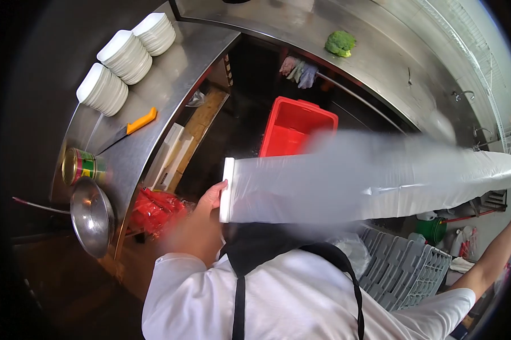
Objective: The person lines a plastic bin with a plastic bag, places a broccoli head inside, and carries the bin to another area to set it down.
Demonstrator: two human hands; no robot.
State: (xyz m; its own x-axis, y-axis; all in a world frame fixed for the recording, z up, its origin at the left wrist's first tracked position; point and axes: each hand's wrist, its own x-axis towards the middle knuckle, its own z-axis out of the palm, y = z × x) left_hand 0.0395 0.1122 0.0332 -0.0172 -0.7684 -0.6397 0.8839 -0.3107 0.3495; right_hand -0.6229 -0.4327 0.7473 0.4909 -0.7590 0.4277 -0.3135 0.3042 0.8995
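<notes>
My left hand (pixel 211 196) is closed around a narrow white roll of plastic bags (pixel 227 190), its thumb on the roll's side. From the roll a long translucent sheet of plastic (pixel 437 184) stretches across to the far right edge, partly blurred in the middle and narrowing at the right. My right forearm (pixel 496 249) reaches up towards that end of the sheet. The right hand itself is lost in the dark rim of the view. Beyond the sheet, a red plastic bin (pixel 300 122) stands on the floor, its near part hidden by the plastic.
A left steel counter (pixel 170 73) holds stacked white trays (pixel 125 56), an orange-handled knife (pixel 141 121), a tin can (pixel 79 165) and a metal bowl (pixel 91 218). Broccoli (pixel 340 43) lies on the back counter. Gloves (pixel 303 72) hang below it; grey crates (pixel 405 263) stand at right.
</notes>
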